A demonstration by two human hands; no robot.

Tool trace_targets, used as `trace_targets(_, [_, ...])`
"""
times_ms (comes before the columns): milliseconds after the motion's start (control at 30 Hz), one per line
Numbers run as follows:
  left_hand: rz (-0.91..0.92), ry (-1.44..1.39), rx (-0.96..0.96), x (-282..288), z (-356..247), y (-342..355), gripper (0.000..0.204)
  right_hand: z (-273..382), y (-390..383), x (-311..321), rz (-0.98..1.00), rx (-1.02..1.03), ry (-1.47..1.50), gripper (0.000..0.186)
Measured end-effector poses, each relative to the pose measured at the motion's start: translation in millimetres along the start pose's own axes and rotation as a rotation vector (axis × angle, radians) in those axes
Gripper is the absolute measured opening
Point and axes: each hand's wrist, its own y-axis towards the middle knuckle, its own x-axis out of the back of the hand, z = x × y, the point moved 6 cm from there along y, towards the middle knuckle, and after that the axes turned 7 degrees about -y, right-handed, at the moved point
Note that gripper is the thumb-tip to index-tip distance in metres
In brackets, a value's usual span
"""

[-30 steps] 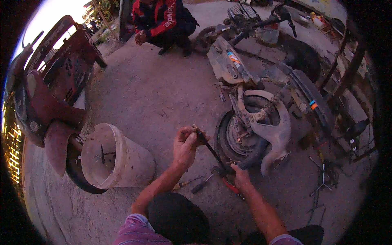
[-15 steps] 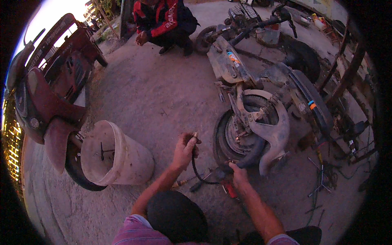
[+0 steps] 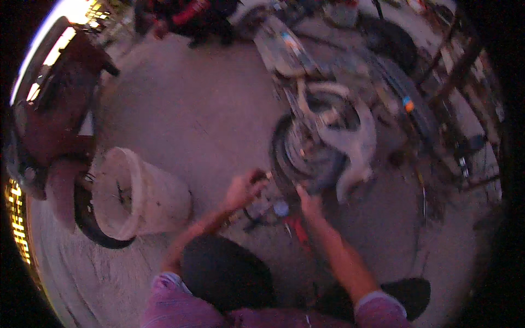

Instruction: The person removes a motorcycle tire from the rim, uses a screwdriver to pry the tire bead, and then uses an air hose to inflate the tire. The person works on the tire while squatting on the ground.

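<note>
A small brass-coloured metal fitting is sitting at the fingertips of the left hand, whose fingers are curling nearly closed and pinching it. A thin black flexible hose is looping just below those fingers. The right hand's fingers are bending in at the lower edge of a dirty black rubber tyre; blur is hiding whether they are gripping anything. The tyre is lying just beyond both hands' fingers, with a curved grey fender reaching over it. Below and between the fingers, a round pale-faced gauge is resting near a red handle. A whitish plastic bucket is standing left of the left fingers.
</note>
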Motion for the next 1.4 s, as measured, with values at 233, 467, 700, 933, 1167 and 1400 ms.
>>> trace_targets(233, [0.074,0.453,-0.098,-31,2,4,0.031,-26,14,-4,0.009,0.099,0.068,0.029])
trace_targets(467, [0.126,0.59,-0.048,-48,2,11,0.03,-15,12,-1,-0.022,0.048,0.026,0.019])
trace_targets(700, [0.159,0.562,-0.129,-57,-7,13,0.029,-4,8,2,-0.056,0.063,-0.043,0.022])
trace_targets(933, [0.169,0.567,-0.133,-59,5,18,0.028,-4,10,1,-0.017,0.152,-0.034,0.021])
trace_targets(1167, [0.15,0.34,-0.221,-58,10,17,0.033,-38,17,-6,0.008,-0.017,-0.014,0.02])
trace_targets(1400, [0.26,0.57,-0.006,-65,20,24,0.034,-56,34,4,0.152,-0.076,-0.323,0.032])
